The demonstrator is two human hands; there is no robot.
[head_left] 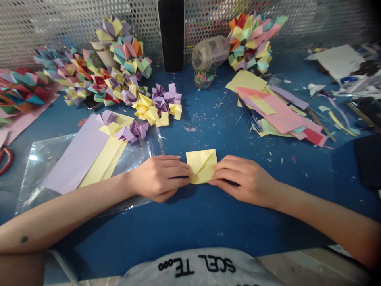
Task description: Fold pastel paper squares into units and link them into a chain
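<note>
Between my two hands is a small folded square of yellow paper (202, 163), with a diagonal flap across its face. My left hand (162, 176) pinches its lower left corner, fingers closed. On the opposite edge, my right hand (242, 174) grips the lower right side between thumb and fingers. The square sits low over the blue table (226, 222); whether it touches the surface I cannot tell. Beyond my left hand lie yellow folded paper units (146, 110) and purple ones (162, 99). Purple paper strips (79, 153) and yellow paper strips (104, 161) rest on a clear plastic bag (38, 167).
A phone (172, 35) stands against the perforated metal panel (143, 24). Beside it, a clear plastic jar (212, 51) lies tipped. Multicoloured paper clusters (250, 39) stand at the back. Pink paper sheets (279, 113) and a pen (249, 113) are at right; red-handled scissors (6, 159) at far left.
</note>
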